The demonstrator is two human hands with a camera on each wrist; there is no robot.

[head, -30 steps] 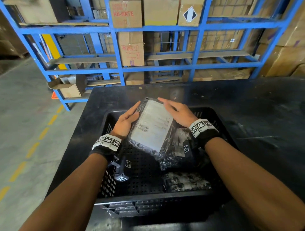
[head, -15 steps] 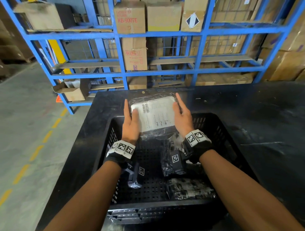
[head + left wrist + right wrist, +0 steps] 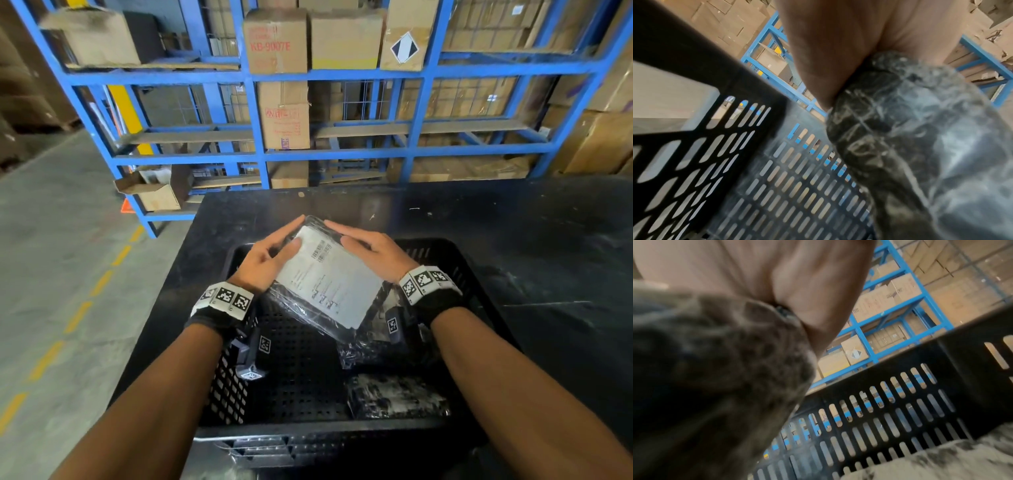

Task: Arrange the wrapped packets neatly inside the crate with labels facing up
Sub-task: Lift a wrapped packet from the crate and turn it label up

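Observation:
A plastic-wrapped packet [image 3: 329,277] with a white label facing up hangs tilted over the far part of the black crate [image 3: 226,387]. My left hand [image 3: 293,233] holds its far left corner, thumb on the label and fingers behind the edge. My right hand [image 3: 337,233] holds the far right edge, thumb on the label. In the left wrist view the palm [image 3: 828,48] presses the dark wrapped packet [image 3: 920,146]. The right wrist view shows the palm [image 3: 777,272] against the packet [image 3: 705,369]. Two more wrapped packets [image 3: 397,399] [image 3: 373,346] lie on the crate floor at the right.
The crate stands on a black table [image 3: 513,240]. Blue shelving [image 3: 260,113] with cardboard boxes rises behind the table. A concrete floor [image 3: 51,274] with yellow dashes lies to the left. The crate's slotted wall [image 3: 900,402] is close to both wrists, and the left half of its floor [image 3: 301,370] is bare.
The packet has been turned between my hands. Half a second ago it lay crosswise with a hand at each side; now it slants toward the near right, with both hands at its far end.

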